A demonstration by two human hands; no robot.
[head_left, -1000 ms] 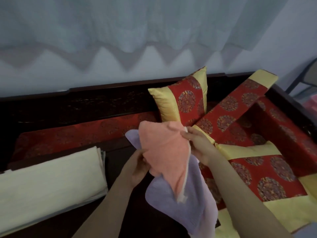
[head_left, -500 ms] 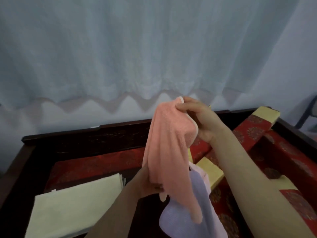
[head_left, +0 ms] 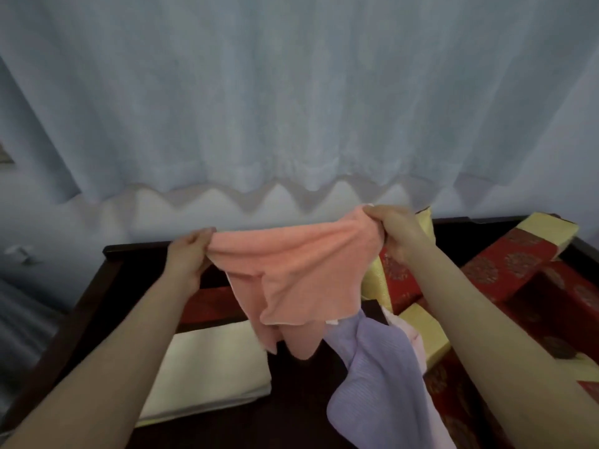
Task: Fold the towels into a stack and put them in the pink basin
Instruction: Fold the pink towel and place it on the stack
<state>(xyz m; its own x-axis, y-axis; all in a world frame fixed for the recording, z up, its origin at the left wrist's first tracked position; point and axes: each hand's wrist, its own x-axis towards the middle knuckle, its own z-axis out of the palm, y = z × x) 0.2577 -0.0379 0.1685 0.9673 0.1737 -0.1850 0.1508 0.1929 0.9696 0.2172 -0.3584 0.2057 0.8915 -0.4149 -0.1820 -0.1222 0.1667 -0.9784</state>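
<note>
A salmon-pink towel hangs spread in the air between my hands, sagging and creased in the middle. My left hand pinches its left top corner, and my right hand grips its right top corner, slightly higher. Below and to the right, a lilac towel lies draped toward the bottom edge, with a pale pink cloth showing along its right side. The pink basin is not in view.
A folded cream cloth lies on the dark wooden surface at the lower left. Red and yellow patterned cushions crowd the right side. A dark wooden rail runs behind, with a pale curtain above.
My left hand slid from the towel's lower part up to its left corner and my hands moved apart, so the salmon towel went from hanging bunched to spread wide. The view tilted upward.
</note>
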